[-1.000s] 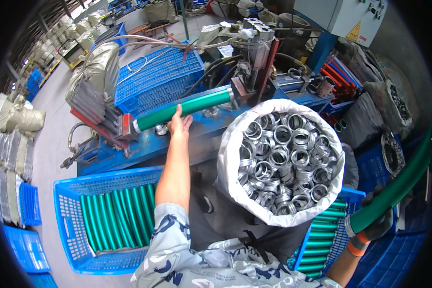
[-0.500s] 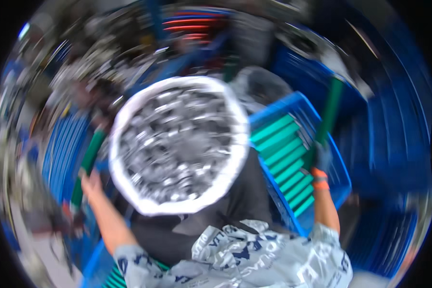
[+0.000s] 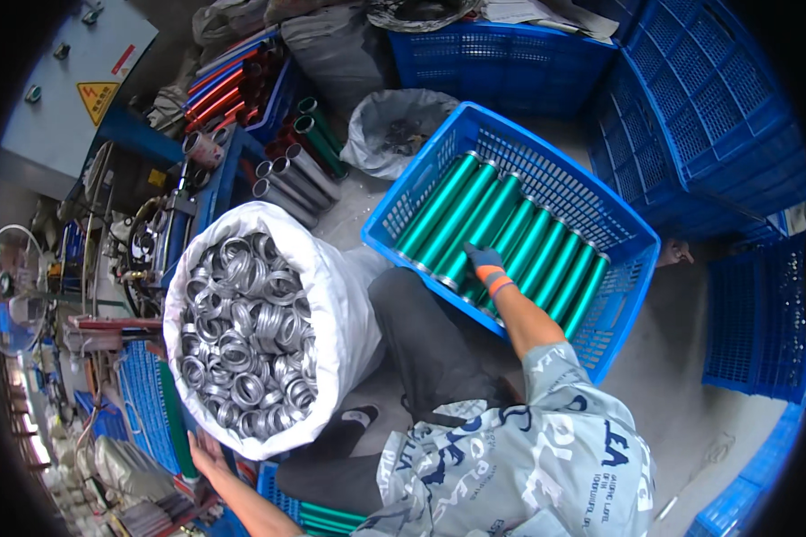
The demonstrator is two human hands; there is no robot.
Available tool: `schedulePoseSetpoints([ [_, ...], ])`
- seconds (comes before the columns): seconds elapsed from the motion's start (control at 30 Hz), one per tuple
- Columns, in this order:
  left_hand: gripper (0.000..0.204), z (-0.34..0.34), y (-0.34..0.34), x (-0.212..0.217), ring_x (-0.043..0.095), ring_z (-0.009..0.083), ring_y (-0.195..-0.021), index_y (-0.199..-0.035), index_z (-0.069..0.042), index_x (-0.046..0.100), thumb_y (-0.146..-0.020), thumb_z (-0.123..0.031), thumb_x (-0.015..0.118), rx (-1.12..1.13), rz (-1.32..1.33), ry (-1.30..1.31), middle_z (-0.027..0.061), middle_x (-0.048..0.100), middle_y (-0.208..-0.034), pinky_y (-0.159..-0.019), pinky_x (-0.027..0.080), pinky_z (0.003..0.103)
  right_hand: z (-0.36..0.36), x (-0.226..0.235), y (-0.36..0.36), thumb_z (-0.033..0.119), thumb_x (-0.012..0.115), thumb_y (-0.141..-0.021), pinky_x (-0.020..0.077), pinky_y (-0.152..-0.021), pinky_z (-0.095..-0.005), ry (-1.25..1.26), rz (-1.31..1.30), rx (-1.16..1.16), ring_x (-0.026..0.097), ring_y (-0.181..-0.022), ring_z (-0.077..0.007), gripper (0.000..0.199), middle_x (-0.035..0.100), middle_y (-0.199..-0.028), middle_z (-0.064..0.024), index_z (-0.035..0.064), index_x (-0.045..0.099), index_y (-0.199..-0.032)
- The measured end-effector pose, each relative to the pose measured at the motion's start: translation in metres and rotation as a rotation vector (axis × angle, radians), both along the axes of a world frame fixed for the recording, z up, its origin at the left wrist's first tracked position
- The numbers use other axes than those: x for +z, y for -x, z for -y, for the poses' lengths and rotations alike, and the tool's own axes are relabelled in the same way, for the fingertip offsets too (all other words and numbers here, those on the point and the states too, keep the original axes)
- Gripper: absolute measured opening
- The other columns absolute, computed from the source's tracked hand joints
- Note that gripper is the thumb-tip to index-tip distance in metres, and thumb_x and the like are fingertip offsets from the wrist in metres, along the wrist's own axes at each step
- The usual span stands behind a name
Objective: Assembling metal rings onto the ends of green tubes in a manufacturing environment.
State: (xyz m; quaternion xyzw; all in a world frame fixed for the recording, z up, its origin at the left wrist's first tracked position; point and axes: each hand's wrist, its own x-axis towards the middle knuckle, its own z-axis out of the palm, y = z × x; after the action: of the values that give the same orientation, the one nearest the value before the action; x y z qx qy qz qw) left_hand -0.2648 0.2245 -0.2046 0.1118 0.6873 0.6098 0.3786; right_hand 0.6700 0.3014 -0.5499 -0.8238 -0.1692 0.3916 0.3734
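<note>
My right hand, in a blue glove with an orange cuff, reaches into a blue plastic crate and closes over a green tube lying among a row of green tubes with metal ends. My left hand is bare, low at the left, its fingers spread beside the end of another green tube that lies on the machine. Between my arms stands a white sack full of shiny metal rings.
Stacked blue crates rise at the right and the back. A grey bag, grey and green tubes and red tubes lie beyond the sack. A grey electrical box and a fan are at the left.
My view has swung from the machine round to the crate on my right. My right hand has brought its green tube down into the crate. My left hand stays by the tube on the machine.
</note>
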Motion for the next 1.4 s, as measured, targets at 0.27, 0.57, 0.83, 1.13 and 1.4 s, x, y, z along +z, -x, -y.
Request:
schedulePoseSetpoints([
  [0.27, 0.095, 0.025, -0.190, 0.065, 0.064, 0.0353, -0.145, -0.172, 0.001, 0.044, -0.111, -0.069, 0.065, -0.309, -0.146, 0.064, 0.0218, 0.059, -0.166, -0.113, 0.056, 0.047, -0.032, 0.057, -0.045, 0.073, 0.074, -0.097, 0.0567, -0.111, -0.0538, 0.403, 0.487, 0.611, 0.079, -0.120, -0.0448, 0.082, 0.084, -0.122, -0.0266, -0.0027, 0.084, -0.126],
  [0.57, 0.073, 0.025, -0.241, 0.097, 0.080, 0.0292, -0.112, -0.142, 0.009, 0.070, -0.089, -0.035, 0.095, -0.360, -0.894, 0.313, 0.0229, 0.082, -0.126, -0.098, 0.061, 0.042, -0.045, 0.473, 0.189, 0.047, 0.098, -0.083, 0.0556, -0.114, -0.0479, -1.231, 0.436, 1.294, 0.072, -0.129, -0.0427, 0.085, 0.074, -0.144, -0.0202, 0.0028, 0.070, -0.151],
  [0.83, 0.033, 0.028, -0.179, 0.062, 0.082, 0.0237, -0.096, -0.134, 0.007, 0.076, -0.105, -0.008, 0.078, -0.455, -0.054, -0.163, 0.0151, 0.084, -0.115, -0.091, 0.067, 0.039, 0.028, 0.465, 0.277, 0.029, 0.081, -0.083, 0.0561, -0.095, -0.0454, -1.358, 0.959, 1.705, 0.071, -0.105, -0.0281, 0.046, 0.071, -0.110, -0.0047, 0.0162, 0.076, -0.127],
  [1.13, 0.034, 0.029, -0.174, 0.020, 0.080, 0.0202, -0.102, -0.135, -0.002, 0.076, -0.107, -0.019, 0.082, -0.299, 0.155, -0.357, 0.0070, 0.083, -0.118, -0.097, 0.064, 0.038, 0.063, 0.485, 0.300, 0.045, 0.088, -0.087, 0.0569, -0.083, -0.0444, -1.172, 0.779, 1.792, 0.073, -0.094, -0.0296, 0.042, 0.073, -0.105, -0.0034, 0.0169, 0.081, -0.118],
  [1.4, 0.046, 0.044, -0.196, 0.068, 0.074, 0.0123, -0.095, -0.134, 0.005, 0.077, -0.102, -0.025, 0.091, -0.252, -0.115, -0.254, 0.0072, 0.083, -0.113, -0.085, 0.059, 0.031, -0.039, 0.497, 0.523, 0.063, 0.081, -0.090, 0.0509, -0.120, -0.0545, -1.344, 0.705, 1.618, 0.065, -0.141, -0.0451, 0.078, 0.070, -0.153, -0.0207, 0.0120, 0.072, -0.149],
])
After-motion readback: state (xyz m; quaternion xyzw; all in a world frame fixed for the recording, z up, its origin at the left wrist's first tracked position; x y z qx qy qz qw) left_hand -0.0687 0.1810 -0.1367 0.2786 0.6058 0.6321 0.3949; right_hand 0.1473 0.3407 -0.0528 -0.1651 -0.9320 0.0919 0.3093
